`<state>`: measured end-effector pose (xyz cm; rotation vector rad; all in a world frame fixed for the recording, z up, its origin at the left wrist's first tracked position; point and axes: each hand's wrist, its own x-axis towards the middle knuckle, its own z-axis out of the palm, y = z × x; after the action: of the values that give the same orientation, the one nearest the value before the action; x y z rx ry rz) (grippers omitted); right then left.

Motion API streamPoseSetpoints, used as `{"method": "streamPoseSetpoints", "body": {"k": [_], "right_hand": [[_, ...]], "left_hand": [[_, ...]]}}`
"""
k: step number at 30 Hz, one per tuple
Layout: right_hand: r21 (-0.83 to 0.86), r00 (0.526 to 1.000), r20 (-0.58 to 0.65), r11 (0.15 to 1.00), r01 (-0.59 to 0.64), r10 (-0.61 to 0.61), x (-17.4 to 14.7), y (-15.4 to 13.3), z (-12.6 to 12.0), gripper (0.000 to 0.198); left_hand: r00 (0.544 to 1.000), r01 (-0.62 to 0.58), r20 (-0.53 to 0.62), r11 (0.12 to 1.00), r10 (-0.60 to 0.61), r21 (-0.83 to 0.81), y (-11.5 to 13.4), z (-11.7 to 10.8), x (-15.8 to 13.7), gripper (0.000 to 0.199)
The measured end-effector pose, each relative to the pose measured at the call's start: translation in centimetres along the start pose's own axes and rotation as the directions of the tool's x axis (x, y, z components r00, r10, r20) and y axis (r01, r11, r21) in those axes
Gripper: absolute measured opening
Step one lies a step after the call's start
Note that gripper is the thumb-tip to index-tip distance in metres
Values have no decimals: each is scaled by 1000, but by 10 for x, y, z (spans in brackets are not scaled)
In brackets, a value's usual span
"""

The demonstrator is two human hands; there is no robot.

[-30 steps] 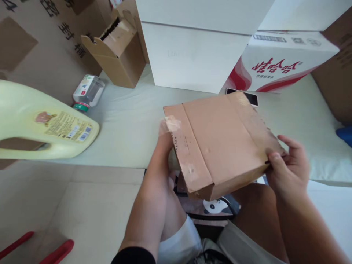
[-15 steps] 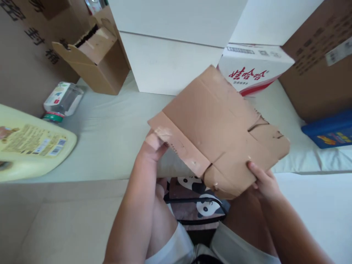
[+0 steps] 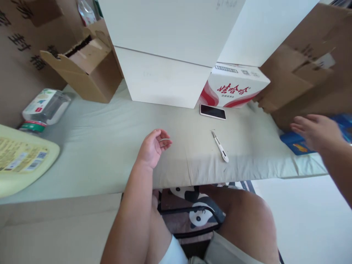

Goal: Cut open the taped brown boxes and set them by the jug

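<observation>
My left hand [image 3: 154, 147] hovers above the pale green cloth [image 3: 96, 146], its fingers loosely curved and apart, with nothing in them. Out at the right, my right hand [image 3: 317, 134] is stretched forward, slightly blurred, with the fingers extended and holding nothing. It partly covers a blue package [image 3: 295, 143]. Beyond that hand a piece of brown cardboard [image 3: 287, 80] is at the large carton; blur hides where one ends and the other begins. A white utility knife [image 3: 220, 146] lies on the cloth between my hands. Behind it rests a phone [image 3: 213, 112], dark screen up.
White boxes [image 3: 162, 79] are stacked at the back, beside a white-and-red carton [image 3: 233, 86]. At left stand an opened small cardboard box [image 3: 93, 77], a clear bottle lying down [image 3: 52, 106] and a yellow jug [image 3: 30, 157]. A panda-print bag [image 3: 189, 209] is below the edge.
The flattened cardboard has left both hands and gone to the right, uncovering the utility knife and phone. My right hand has swung out rightward; my left hand has let go.
</observation>
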<state>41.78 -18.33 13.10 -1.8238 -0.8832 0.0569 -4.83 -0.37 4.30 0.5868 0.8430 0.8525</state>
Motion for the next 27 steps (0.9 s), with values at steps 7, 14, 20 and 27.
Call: {"method": "streamPoseSetpoints", "body": {"k": [7,14,20,27], "right_hand": [[-2,835,551,1000,-1,2,-63,-46,199,45],[248,347,767,747,617,-540,-128,-215,417,35],[263,233,797,668,696,-557,-133,-317,543,55],[302,401,643,698,650,-652,-133,-298,526,16]], "left_hand": [[991,-63,-128,991,47,-121,5,-1,0,14],[964,-175,-225,974,140,-141,13,-33,-1,18],[952,-185,-267,977,150,-108,22,-55,-5,19],[682,-509,-607,861,407,5,33,-72,-6,18]]}}
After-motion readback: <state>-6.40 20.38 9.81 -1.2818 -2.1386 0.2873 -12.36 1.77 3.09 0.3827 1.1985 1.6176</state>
